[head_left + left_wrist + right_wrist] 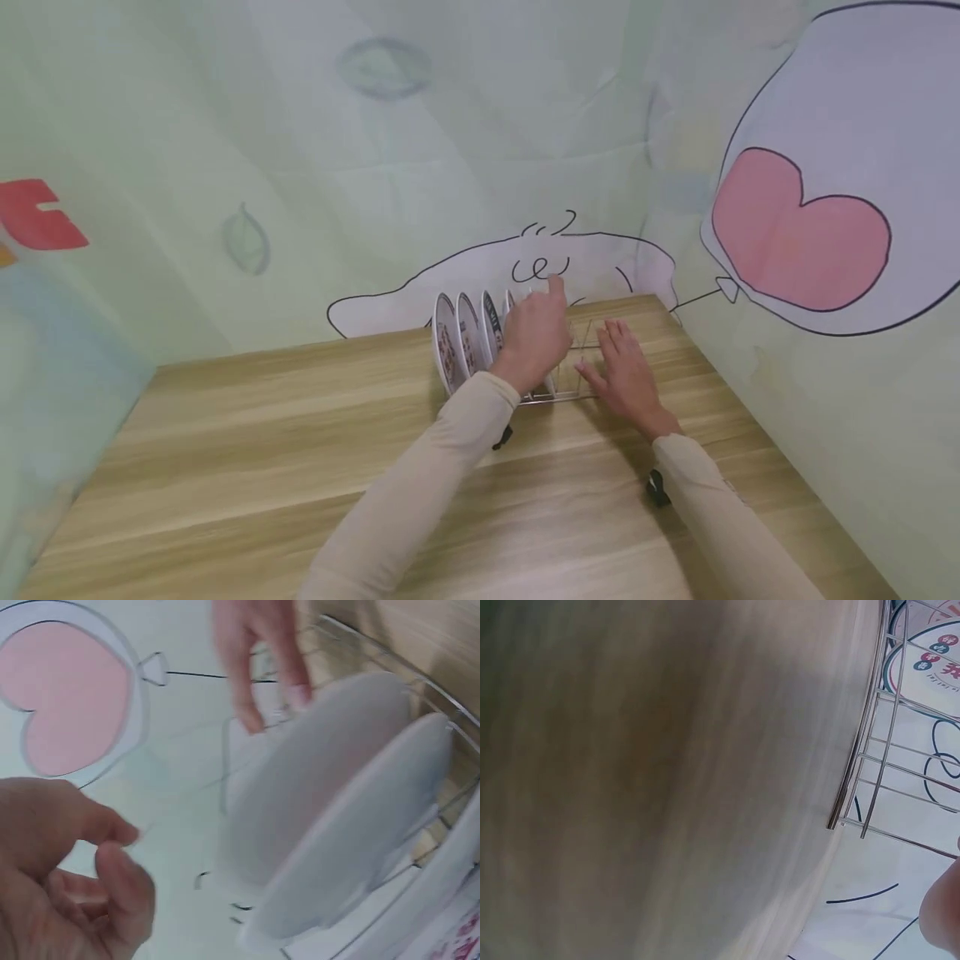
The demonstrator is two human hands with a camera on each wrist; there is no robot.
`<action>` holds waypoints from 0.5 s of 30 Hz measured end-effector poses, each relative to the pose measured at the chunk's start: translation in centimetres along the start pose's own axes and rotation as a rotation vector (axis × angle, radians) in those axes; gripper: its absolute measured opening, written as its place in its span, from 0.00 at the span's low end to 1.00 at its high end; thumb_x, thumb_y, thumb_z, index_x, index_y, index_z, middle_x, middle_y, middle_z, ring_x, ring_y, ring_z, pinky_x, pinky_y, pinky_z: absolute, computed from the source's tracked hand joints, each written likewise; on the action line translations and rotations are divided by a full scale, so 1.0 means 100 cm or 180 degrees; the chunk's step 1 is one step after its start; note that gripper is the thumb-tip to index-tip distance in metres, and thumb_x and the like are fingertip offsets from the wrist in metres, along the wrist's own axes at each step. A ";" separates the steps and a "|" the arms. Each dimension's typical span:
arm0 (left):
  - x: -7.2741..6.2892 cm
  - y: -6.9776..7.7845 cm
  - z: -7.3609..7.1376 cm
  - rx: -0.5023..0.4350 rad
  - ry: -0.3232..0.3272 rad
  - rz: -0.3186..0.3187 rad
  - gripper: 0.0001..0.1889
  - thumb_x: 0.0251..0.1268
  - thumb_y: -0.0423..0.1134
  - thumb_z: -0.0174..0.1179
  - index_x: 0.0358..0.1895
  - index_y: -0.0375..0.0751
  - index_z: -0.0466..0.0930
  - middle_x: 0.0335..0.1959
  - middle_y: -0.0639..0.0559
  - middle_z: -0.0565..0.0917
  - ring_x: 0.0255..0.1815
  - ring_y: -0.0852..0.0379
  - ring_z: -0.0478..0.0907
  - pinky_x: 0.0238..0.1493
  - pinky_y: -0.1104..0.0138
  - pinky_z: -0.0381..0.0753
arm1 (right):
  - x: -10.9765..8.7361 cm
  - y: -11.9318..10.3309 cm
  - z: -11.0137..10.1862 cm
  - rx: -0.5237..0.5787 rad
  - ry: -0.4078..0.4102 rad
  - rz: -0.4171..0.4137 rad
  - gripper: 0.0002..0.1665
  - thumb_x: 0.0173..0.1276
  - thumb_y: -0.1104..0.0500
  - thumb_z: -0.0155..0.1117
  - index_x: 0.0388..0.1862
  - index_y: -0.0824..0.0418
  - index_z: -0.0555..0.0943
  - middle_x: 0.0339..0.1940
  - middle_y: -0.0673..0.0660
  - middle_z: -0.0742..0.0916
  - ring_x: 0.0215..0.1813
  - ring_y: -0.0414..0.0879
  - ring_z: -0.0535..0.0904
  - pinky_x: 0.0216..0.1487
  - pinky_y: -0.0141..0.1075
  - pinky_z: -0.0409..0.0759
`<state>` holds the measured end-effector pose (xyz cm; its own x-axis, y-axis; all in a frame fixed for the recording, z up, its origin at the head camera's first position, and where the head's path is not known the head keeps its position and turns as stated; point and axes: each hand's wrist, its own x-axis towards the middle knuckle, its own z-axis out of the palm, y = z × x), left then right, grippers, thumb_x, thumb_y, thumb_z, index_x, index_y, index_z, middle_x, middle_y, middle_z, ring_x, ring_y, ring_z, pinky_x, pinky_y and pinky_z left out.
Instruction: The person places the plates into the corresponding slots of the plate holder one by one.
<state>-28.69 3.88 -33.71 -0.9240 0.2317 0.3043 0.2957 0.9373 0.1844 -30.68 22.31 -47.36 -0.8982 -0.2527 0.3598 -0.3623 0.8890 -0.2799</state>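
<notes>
Several plates (446,342) stand on edge in a wire rack (551,400) on the wooden table; their faces carry printed patterns. My left hand (536,333) is above the rack, hiding some plates in the head view. Seen from the left wrist, this left hand (71,877) has loosely bent fingers with nothing between them, apart from the plates' white undersides (330,855). At the rack's right end is my right hand (624,375), its fingers extended. The right wrist view has the rack's wires (881,757), printed plates (930,667) and only a fingertip at its edge.
The wooden tabletop (285,450) stretches left and forward of the rack. Behind it hangs a pale printed cloth (315,167), with a balloon and heart drawing (802,233) at the right. Small black devices (657,487) sit at both wrists.
</notes>
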 end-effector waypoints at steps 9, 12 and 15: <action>-0.014 -0.038 -0.032 -0.0963 0.1292 0.0155 0.16 0.71 0.40 0.54 0.55 0.37 0.82 0.36 0.44 0.88 0.26 0.51 0.80 0.25 0.63 0.80 | 0.001 -0.001 0.000 0.0057 -0.0064 -0.0014 0.46 0.73 0.44 0.59 0.75 0.75 0.59 0.79 0.73 0.59 0.81 0.68 0.51 0.80 0.58 0.49; -0.022 -0.066 -0.031 -0.1154 0.1402 0.0072 0.18 0.72 0.41 0.54 0.58 0.36 0.81 0.43 0.42 0.86 0.41 0.47 0.83 0.41 0.59 0.84 | 0.001 -0.001 -0.001 0.0092 -0.0123 0.0020 0.46 0.74 0.44 0.57 0.75 0.75 0.58 0.80 0.72 0.58 0.81 0.67 0.50 0.81 0.58 0.48; -0.030 -0.093 -0.022 -0.1238 0.1184 -0.0086 0.24 0.74 0.45 0.51 0.66 0.37 0.74 0.60 0.40 0.80 0.64 0.44 0.76 0.65 0.53 0.76 | -0.001 0.001 -0.001 0.0169 -0.0176 0.0094 0.45 0.75 0.44 0.56 0.76 0.74 0.57 0.80 0.72 0.56 0.81 0.67 0.49 0.81 0.58 0.48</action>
<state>-28.10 -6.12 -34.28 -0.8051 0.0348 0.5921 0.4062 0.7597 0.5077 -30.60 22.44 -47.28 -0.9205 -0.2489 0.3013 -0.3470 0.8752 -0.3371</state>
